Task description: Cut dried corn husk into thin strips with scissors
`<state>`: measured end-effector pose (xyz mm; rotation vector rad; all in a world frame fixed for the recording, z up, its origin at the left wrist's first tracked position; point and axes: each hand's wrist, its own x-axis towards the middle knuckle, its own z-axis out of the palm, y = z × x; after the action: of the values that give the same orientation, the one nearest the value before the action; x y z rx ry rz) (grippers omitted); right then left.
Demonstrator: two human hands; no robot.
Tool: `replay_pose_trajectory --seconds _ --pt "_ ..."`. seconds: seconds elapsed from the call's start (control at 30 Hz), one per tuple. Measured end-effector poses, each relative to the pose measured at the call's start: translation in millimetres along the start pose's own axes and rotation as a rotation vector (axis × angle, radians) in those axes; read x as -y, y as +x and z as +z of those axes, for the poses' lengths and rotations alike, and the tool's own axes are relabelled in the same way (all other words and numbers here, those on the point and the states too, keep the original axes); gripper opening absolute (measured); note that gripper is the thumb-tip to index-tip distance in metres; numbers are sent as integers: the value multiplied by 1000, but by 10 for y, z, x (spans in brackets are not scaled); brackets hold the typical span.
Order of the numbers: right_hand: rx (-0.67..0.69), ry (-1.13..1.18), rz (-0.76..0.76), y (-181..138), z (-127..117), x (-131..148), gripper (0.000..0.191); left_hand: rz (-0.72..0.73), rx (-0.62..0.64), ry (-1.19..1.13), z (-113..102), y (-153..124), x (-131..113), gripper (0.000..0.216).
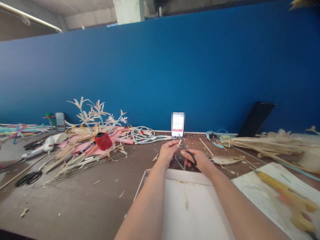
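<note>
My left hand (167, 154) is closed in a pinch around a small pale strip (179, 142), which looks like dried husk or leaf. Black-handled scissors (192, 157) are in my right hand (198, 159), fingers wrapped about the loops. The blades point up and away, right beside the strip; whether they touch it I cannot tell. Below both wrists lies a shallow white box (192, 220), its far edge just under my hands. Inside it rests a thin pale scrap (186, 201).
Husk flowers (88, 116), a red thread spool (103, 141) and coiled pale-blue cord (142, 134) lie left, with a white glue gun (47, 146) and second scissors (28, 177). A phone (177, 124) leans on the blue partition (150, 66). At right are husks (272, 146) and a yellow glue gun (282, 190).
</note>
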<state>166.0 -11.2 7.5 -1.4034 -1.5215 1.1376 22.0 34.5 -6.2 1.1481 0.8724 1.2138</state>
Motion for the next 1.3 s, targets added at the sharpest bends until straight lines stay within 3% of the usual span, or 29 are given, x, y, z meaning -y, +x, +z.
replay_pose_trajectory --seconds 0.47,0.77,1.3 --pt "-13 -45 -6 -26 16 74 38 13 -7 -24 -3 7 10 35" --pt "-122 106 34 -13 42 24 44 -10 -113 -5 3 21 13 21" --pt "-62 97 -11 46 32 -72 45 -20 30 -236 9 40 83 31"
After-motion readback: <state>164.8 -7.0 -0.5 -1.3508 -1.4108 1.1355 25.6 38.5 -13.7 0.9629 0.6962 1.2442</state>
